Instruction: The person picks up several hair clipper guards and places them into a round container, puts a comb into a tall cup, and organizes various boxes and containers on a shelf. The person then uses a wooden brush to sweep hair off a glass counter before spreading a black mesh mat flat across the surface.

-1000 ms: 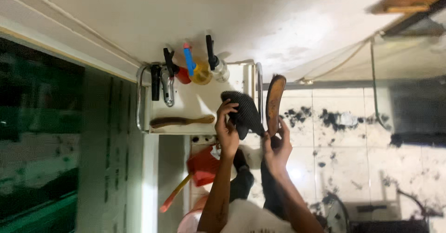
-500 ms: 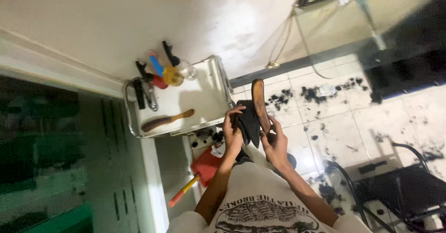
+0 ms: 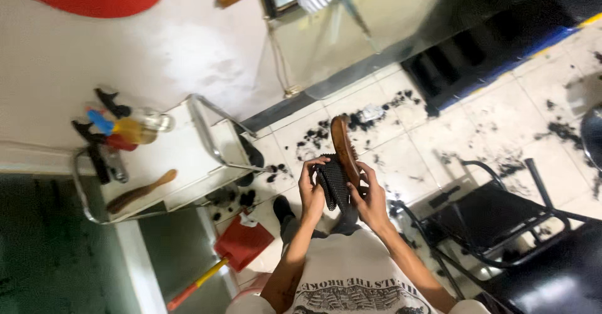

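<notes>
Wooden-backed hairbrush [image 3: 343, 148], one: held in front of the chest between both hands, edge-on to the camera, long axis running away from the body toward the tiled floor [image 3: 501, 107], far end clear of the fingers. Black dotted bristle pad [image 3: 333, 181], one: on the brush's left face, partly peeled or bulging; whether detached, cannot tell. Left hand [image 3: 311, 192]: fingers curled, pinching the pad's left edge, nearer to the pad. Right hand [image 3: 371, 198]: closed around the wooden back at its lower part, thumb along the edge, nearer to the wood. Beyond, to the left: metal-railed white trolley [image 3: 207, 129], one, bearing a second wooden brush [image 3: 141, 192], spray bottles [image 3: 125, 129], at least two, perhaps three, and dark clippers or combs, count unclear. Below the trolley: red dustpan [image 3: 241, 242] with orange-yellow handle, one. On the floor: scattered clumps of cut dark hair [image 3: 326, 132], many. To the right: black chair frame [image 3: 495, 217], one.
</notes>
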